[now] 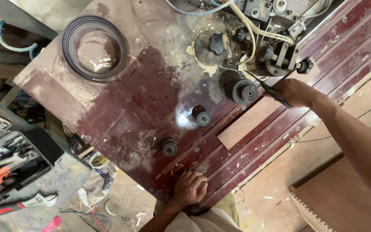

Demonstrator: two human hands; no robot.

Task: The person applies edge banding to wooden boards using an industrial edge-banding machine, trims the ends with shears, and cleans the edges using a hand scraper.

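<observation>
Dark strip [275,91] pinched in right hand [295,91], left hand [190,187] resting on worktable [142,99]

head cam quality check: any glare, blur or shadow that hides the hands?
Head view: one bright glare spot on the dark red table, beside the small black roller; light otherwise soft and even, shadows faint. Left hand resting on the table edge is sharp. Right hand holding a thin dark strip is sharp too. Wide-angle stretch shows at the frame corners.

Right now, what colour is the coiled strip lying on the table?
Black; the coiled strip shows best in the head view, at the table's far left.
</observation>
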